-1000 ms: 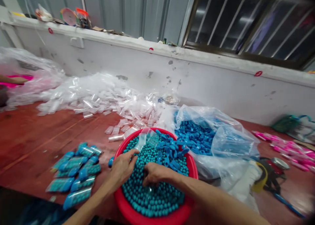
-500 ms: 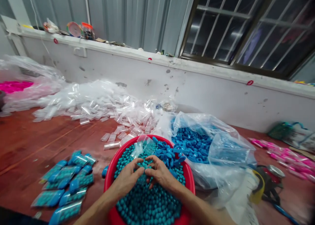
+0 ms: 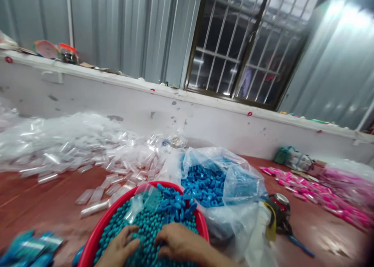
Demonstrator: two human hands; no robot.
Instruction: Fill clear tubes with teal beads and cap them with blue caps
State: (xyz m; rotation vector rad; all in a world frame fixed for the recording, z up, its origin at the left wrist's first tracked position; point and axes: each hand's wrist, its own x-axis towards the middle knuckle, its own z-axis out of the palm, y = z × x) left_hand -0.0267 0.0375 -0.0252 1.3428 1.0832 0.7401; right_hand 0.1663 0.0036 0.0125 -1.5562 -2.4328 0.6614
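One camera serves the whole scene, riding on the head of the person at the tabletop (image 3: 32,206) and looking forward and somewhat down. From here I can tell how close it sits: the red basin (image 3: 202,225) looms nearest, left of centre and cut off by the bottom edge. Beyond that, the view reaches across to the white wall (image 3: 216,129) and up to the barred window (image 3: 230,53). It's tipped sideways too, so the wall's ledge (image 3: 204,101) runs downhill toward the right.
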